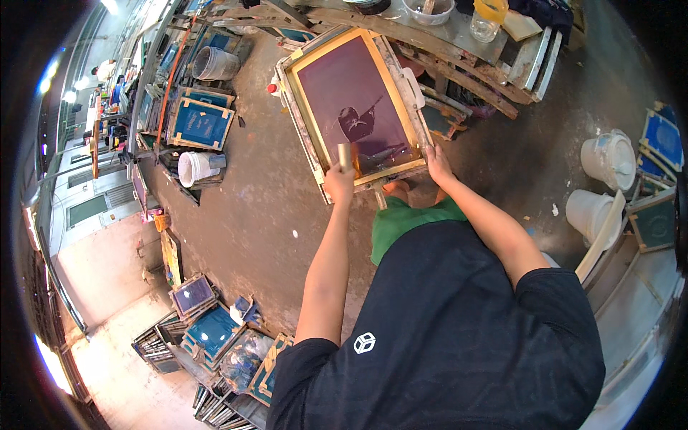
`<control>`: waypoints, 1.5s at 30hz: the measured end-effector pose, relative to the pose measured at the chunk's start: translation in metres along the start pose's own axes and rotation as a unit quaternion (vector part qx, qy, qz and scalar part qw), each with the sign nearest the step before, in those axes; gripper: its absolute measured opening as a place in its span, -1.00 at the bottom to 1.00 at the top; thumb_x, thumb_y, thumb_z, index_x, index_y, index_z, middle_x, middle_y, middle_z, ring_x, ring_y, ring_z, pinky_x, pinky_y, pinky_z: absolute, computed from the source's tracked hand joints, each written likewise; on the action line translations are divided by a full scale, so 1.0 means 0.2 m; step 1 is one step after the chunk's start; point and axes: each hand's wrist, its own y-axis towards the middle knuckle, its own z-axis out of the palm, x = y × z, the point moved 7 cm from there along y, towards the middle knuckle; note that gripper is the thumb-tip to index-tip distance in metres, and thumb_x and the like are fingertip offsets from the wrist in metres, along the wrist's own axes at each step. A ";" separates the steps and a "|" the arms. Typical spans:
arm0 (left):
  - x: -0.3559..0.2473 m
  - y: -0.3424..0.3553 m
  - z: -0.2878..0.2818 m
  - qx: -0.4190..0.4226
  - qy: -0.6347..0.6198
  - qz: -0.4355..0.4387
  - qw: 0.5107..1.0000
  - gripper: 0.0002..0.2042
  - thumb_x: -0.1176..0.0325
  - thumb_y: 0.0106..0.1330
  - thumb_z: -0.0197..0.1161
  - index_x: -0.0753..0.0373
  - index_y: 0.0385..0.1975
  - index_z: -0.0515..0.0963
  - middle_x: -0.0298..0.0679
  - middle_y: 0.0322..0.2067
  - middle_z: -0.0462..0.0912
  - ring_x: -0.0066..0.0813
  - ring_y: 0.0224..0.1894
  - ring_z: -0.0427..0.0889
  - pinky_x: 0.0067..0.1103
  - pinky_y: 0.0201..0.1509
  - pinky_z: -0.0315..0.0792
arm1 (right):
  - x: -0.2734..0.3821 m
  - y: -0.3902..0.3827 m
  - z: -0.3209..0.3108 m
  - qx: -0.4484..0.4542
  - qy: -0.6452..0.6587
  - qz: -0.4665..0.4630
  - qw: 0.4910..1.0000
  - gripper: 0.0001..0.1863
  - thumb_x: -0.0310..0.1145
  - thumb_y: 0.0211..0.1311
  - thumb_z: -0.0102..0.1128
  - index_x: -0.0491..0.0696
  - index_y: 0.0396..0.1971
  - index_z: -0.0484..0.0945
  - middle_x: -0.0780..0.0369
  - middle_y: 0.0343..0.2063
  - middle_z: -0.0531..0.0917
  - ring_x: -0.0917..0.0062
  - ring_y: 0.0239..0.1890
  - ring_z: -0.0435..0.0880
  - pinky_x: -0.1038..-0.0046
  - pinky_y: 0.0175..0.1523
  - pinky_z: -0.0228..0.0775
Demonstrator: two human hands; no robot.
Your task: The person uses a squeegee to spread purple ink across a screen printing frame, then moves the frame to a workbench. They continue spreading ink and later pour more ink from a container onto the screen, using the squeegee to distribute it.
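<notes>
A framed printing screen (pixel 290 79) with dark purple mesh leans in front of me, tilted, its near end by my legs. Tan-yellow strips line the inside of its frame. A dark, glossy patch (pixel 356 123) shows on the mesh, toward the near end. At the near left corner, my left hand (pixel 338 183) is closed round a gold-tan roll (pixel 345 156) that looks like packing tape seen edge-on. My right hand (pixel 438 166) grips the frame's right edge near the lower corner, fingers partly hidden by the frame.
A wooden bench (pixel 459 36) with a jar (pixel 487 25) and a tub stands at the far side. Blue screens (pixel 203 123) and white buckets (pixel 193 168) are on the left. More buckets (pixel 608 159) stand at right. Stacked screens (pixel 213 331) lie at the lower left.
</notes>
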 end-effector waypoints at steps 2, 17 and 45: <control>-0.08 -0.07 0.04 0.050 -0.019 0.039 0.998 -0.67 0.21 0.03 0.43 0.14 -0.18 0.74 0.02 -0.43 0.71 0.02 -0.34 0.71 -0.24 -0.21 0.52 | 0.00 -0.02 0.00 0.025 -0.005 0.018 1.000 -0.20 0.16 0.54 -0.29 -0.26 0.42 0.12 -0.18 0.37 0.29 -0.02 0.43 0.23 0.16 0.47 0.07; -0.54 -0.05 0.10 0.150 -0.034 0.350 0.924 -0.63 0.44 0.03 0.38 0.05 -0.09 0.75 -0.27 -0.04 0.74 -0.17 0.04 0.64 -0.35 0.14 0.51 | -0.01 0.01 -0.01 -0.065 0.017 -0.047 0.997 -0.40 -0.01 0.53 -0.15 -0.27 0.17 0.46 -0.18 0.09 0.56 -0.10 0.17 0.50 0.04 0.27 0.30; -0.16 0.10 -0.11 0.160 0.030 0.170 0.972 -0.65 0.42 0.04 0.34 0.04 -0.11 0.74 -0.10 -0.29 0.76 -0.13 -0.27 0.73 -0.35 -0.09 0.52 | -0.14 0.08 0.05 0.010 0.009 -0.009 1.000 -0.19 0.26 0.51 -0.29 -0.12 0.43 0.17 -0.11 0.31 0.41 -0.01 0.37 0.35 0.17 0.41 0.17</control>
